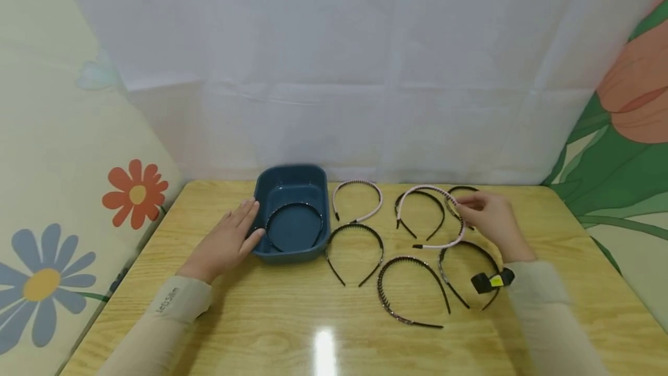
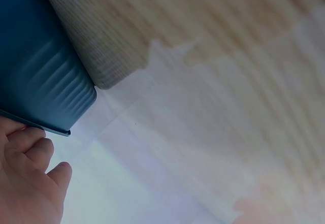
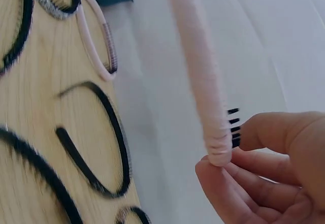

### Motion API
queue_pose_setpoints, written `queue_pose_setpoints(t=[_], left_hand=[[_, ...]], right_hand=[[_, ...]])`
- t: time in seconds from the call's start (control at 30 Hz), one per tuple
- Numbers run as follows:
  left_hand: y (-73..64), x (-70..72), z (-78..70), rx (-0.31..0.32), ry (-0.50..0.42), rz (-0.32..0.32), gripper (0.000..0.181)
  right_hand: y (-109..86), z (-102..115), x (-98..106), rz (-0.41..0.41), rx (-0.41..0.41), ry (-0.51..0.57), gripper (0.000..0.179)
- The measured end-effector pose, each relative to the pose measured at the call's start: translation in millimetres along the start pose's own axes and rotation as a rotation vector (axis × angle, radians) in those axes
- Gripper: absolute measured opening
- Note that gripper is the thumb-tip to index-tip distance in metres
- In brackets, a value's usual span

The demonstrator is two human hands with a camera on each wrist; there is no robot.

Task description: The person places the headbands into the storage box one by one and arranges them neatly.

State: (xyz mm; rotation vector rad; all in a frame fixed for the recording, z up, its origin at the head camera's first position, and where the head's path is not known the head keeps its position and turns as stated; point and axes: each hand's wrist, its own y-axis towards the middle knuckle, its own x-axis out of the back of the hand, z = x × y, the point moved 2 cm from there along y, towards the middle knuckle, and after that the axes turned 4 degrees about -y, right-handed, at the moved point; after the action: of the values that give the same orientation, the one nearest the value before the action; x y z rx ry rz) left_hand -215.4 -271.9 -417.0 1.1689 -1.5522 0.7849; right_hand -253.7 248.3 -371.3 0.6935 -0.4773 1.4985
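My right hand point(image 1: 490, 216) pinches a pink headband point(image 1: 462, 231) by one side of its curve, between thumb and fingers. Dark comb teeth line its inner side, and in the right wrist view the pink band point(image 3: 200, 66) rises from the fingertips, above the table. A dark blue plastic bin point(image 1: 289, 257) stands left of centre, with one dark headband point(image 1: 294, 203) inside. Against the bin's left rim rests my left hand point(image 1: 224, 242), its fingers extended. The left wrist view has those fingers point(image 2: 38, 153) right at the rim, some fingertips partly hidden.
Right of the bin lie another pink headband point(image 1: 382, 199) and several dark ones, among them a black headband point(image 1: 382, 242) and a glittery one point(image 1: 380, 289). A white cloth point(image 1: 323, 103) hangs behind the wooden table point(image 1: 261, 318). A black strap point(image 1: 493, 281) is at my right wrist.
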Motion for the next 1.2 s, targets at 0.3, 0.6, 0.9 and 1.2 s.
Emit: queue_pose_setpoints(t=[0.3,0.6,0.9,1.2], left_hand=[[-1.7,-0.7,0.0,-0.008,-0.005,-0.006,0.073],[-1.4,0.4,-4.8,-0.018,0.003,-0.010,0.072],[0.6,-5.2,-2.4,0.001,0.015,0.005,0.072],[-1.2,-3.1,-4.1,-0.007,0.018,-0.010,0.072]], right_hand=[[7.4,20.2,-27.6,0.016,0.061,0.054,0.025],[14.0,39.2,-48.2,0.026,0.066,0.110,0.025],[18.9,61.9,-68.9,0.016,0.106,0.107,0.023],[29.8,84.3,-86.1,-0.004,0.131,0.132,0.022]])
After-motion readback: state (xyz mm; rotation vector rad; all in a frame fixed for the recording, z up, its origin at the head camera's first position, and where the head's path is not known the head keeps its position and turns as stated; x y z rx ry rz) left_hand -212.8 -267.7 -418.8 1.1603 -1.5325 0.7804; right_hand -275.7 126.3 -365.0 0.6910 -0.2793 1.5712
